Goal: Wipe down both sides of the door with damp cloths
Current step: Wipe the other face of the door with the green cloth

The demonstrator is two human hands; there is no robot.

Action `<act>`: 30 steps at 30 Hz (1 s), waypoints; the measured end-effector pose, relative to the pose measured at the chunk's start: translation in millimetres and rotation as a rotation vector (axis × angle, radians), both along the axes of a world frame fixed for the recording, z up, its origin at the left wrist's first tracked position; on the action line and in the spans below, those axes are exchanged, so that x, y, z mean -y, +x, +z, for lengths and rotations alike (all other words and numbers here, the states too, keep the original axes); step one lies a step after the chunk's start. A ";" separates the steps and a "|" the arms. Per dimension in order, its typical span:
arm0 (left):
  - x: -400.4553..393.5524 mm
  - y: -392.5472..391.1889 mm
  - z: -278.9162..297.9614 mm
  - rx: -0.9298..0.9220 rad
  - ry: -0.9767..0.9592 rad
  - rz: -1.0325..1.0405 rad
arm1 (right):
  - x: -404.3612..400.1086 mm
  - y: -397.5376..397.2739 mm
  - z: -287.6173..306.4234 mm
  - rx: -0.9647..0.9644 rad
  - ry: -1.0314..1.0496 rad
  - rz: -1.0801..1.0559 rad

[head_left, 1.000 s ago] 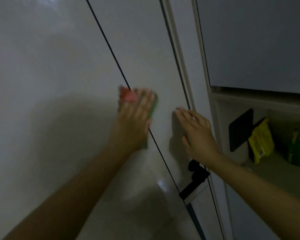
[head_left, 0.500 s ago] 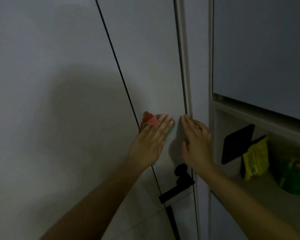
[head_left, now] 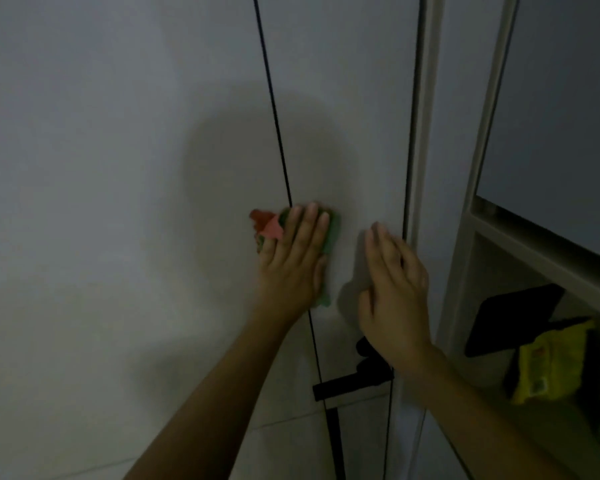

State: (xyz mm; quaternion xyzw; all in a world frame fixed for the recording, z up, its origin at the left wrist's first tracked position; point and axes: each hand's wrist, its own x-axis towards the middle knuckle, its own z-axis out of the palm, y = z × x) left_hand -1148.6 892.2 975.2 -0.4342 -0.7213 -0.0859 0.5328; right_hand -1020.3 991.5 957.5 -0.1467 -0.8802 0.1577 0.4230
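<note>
Above the handle | left hand flat, fingers together, pressing cloth on door | right hand flat, bracing door | advice: keep even pressure, overlap strokes, wipe around handle

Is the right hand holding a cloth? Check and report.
No. The right hand lies flat and bare against the door; only the left hand presses the green and red cloth.
</note>
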 end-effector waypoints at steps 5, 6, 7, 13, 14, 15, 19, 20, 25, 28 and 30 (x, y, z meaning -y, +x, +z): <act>28.7 -38.7 66.3 0.092 0.405 0.137 | 10.4 -20.3 9.8 -0.036 -0.008 0.092; 27.6 -41.9 68.7 0.114 0.475 0.159 | 10.7 -22.6 8.7 -0.044 -0.011 0.085; 24.9 -39.3 63.6 0.142 0.504 0.158 | 12.0 -24.4 7.8 -0.054 -0.008 0.074; 42.3 -15.0 -27.6 0.150 0.123 0.132 | 32.3 -32.8 10.9 -0.092 -0.013 0.029; 52.8 -22.1 -22.2 0.149 0.151 0.144 | 38.1 -34.1 13.6 -0.096 -0.002 0.047; 63.7 -29.6 -12.3 0.148 0.220 0.153 | 45.0 -36.1 16.2 -0.106 0.007 0.071; 100.0 -66.3 33.6 0.155 0.527 0.175 | 76.3 -52.2 27.3 -0.190 0.045 0.146; 102.8 -69.9 33.7 0.170 0.550 0.164 | 83.9 -57.8 29.4 -0.212 0.056 0.155; 122.5 -55.2 -33.1 0.254 0.391 0.164 | 115.9 -79.7 32.4 -0.246 0.095 0.184; 152.7 -67.1 -35.8 0.282 0.450 0.187 | 131.0 -87.9 30.6 -0.212 0.124 0.206; 162.3 -78.0 -2.1 0.303 0.615 0.196 | 140.6 -94.7 31.6 -0.203 0.150 0.225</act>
